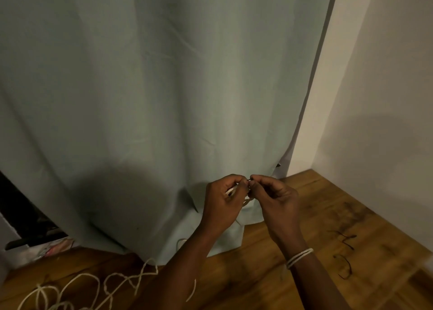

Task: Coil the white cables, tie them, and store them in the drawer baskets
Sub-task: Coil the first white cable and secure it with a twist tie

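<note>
Both hands, left (222, 199) and right (276, 202), pinch a white cable (232, 190) between them.

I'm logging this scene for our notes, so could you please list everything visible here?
Pale green fabric curtain: one, hangs across the back, hem pooled on the floor.
Brown wooden floor: one, bottom and right.
Off-white wall: one, right.
Loose white cable: one tangle, floor, bottom left.
Thin dark ties: a few, floor, right.
White cord wristband: one, right wrist.
Left hand: pinching white cable loops.
Right hand: fingertips meeting the left's.
</note>
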A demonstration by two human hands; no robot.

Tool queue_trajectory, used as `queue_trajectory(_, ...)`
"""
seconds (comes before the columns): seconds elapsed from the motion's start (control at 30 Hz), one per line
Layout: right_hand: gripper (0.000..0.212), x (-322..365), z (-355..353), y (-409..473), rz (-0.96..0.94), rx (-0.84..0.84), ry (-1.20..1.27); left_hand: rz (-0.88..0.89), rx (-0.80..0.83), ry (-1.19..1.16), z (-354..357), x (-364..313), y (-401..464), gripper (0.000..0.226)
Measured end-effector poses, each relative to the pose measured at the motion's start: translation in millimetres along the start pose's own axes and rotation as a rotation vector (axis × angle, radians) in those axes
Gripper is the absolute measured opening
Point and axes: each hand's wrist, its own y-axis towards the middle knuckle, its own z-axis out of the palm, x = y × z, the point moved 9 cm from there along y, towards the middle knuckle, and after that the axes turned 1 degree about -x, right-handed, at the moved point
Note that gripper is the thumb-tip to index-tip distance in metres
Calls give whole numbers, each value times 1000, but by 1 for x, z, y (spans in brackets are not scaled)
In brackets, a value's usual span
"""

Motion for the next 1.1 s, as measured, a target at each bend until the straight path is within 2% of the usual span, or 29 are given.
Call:
queue_trajectory(0.57, 16, 3, -1, -3, -26, 7, 10, -32, 66, -42, 2, 4, 8, 22)
queue_trajectory(0.8, 17, 6, 0, -4, -55, -8, -30, -42, 58, -48, 1, 3, 9, 14)
queue_trajectory(1.1, 15, 10, 1, -6, -85, -18, -48, -39, 64, -54, 0, 2, 8, 15)
